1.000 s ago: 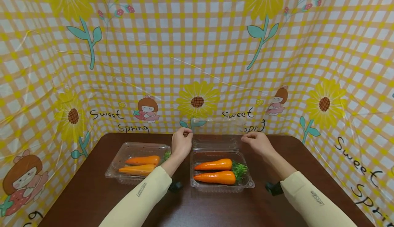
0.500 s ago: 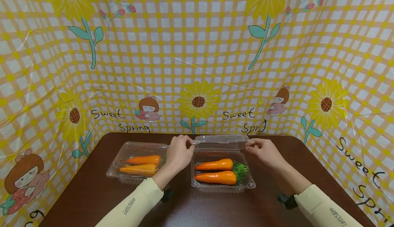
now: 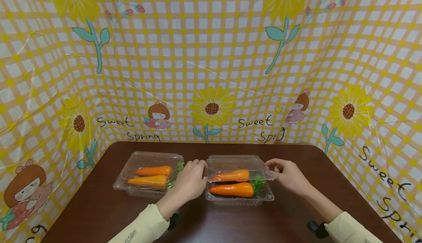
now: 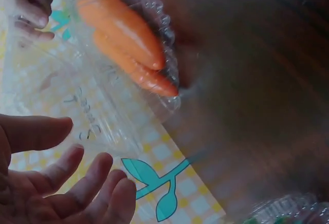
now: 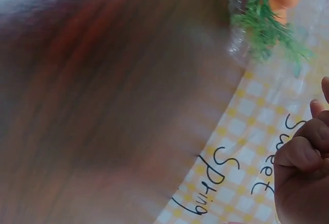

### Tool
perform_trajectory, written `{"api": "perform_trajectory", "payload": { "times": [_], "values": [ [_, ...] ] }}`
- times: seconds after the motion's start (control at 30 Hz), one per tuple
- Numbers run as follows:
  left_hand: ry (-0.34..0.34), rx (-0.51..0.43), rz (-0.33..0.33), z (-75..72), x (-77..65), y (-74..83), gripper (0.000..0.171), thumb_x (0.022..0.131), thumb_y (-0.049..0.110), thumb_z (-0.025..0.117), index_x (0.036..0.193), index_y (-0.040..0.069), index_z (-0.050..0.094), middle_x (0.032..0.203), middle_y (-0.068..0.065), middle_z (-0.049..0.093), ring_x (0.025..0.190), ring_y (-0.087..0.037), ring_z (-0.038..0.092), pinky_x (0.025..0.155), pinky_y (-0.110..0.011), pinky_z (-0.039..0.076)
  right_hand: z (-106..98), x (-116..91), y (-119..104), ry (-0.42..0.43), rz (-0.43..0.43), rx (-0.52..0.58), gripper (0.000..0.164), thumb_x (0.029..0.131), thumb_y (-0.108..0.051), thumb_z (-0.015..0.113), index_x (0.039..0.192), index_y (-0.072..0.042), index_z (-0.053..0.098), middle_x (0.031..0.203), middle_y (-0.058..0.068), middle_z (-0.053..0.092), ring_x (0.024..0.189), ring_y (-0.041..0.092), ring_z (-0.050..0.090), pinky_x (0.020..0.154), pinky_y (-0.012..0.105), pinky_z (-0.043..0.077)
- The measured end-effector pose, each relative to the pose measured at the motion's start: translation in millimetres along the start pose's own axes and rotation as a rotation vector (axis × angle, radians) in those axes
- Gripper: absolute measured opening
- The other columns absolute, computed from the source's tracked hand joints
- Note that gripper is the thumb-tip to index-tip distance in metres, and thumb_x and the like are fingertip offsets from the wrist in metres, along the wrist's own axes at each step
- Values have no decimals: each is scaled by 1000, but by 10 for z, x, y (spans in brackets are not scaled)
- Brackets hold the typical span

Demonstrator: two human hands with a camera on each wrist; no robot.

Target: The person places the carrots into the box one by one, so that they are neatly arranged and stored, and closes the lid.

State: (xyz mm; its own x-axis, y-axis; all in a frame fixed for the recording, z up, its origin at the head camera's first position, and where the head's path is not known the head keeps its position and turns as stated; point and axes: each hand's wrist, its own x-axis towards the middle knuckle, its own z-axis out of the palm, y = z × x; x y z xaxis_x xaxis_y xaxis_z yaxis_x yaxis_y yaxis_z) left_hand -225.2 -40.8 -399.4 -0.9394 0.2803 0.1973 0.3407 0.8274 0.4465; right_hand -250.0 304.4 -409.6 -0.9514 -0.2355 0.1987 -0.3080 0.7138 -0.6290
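A clear plastic clamshell box (image 3: 239, 201) sits mid-table with two orange carrots (image 3: 231, 190) and their feathery green tops (image 3: 258, 185) inside. Its hinged lid (image 3: 235, 161) is tilted partway down over the back carrot, its front edge raised above the base. My left hand (image 3: 192, 179) pinches the lid's left front corner between thumb and fingertips. At the opposite corner, my right hand (image 3: 287, 173) holds the lid with thumb and curled fingers. The left wrist view shows my left thumb and fingers (image 4: 77, 188) at the clear plastic, with the carrots (image 4: 123, 31) beyond.
To the left stands a second clear box (image 3: 130, 164), lid down, with carrots (image 3: 148, 181) inside; my left forearm passes close by it. A checked sunflower cloth (image 3: 211, 52) rises behind the dark wooden table (image 3: 230, 224) and at its sides.
The middle box's lid has swung from upright at the back, forward and down over the carrots. Both hands have come toward the person with it. The left box has stayed in place.
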Motion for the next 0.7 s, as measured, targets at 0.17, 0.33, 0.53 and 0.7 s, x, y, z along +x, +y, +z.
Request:
{"api": "perform_trajectory", "payload": {
  "times": [0.17,0.33,0.53,0.7],
  "values": [
    [-12,-6,32,58,-104,-7,15,101,10,57,111,7,67,103,-6,63,100,-26,61,81,-40,55,43,-64,44,-10,-27,-15,23,94,-10,70,117,-12,69,62,-2,45,49,8,36,51,25,35],
    [-53,-57,35,92,-197,-2,21,103,12,52,115,1,67,108,-11,63,100,-28,62,84,-42,54,91,-129,77,-46,-28,0,28,94,-9,70,121,-12,67,63,-3,45,49,6,35,50,25,34],
    [-76,-139,-35,183,-261,-39,38,101,24,61,130,-1,60,121,-18,62,106,-33,63,86,-49,53,132,-183,109,-68,-17,32,31,95,-6,66,126,-12,66,63,-4,44,50,4,34,51,25,34],
    [-107,-296,-133,253,-286,-75,47,98,32,64,132,0,55,119,-14,61,72,-23,61,62,-39,48,122,-222,107,-45,31,78,30,97,-14,67,127,-10,66,64,-1,46,53,7,39,52,26,36]
  ]
}}
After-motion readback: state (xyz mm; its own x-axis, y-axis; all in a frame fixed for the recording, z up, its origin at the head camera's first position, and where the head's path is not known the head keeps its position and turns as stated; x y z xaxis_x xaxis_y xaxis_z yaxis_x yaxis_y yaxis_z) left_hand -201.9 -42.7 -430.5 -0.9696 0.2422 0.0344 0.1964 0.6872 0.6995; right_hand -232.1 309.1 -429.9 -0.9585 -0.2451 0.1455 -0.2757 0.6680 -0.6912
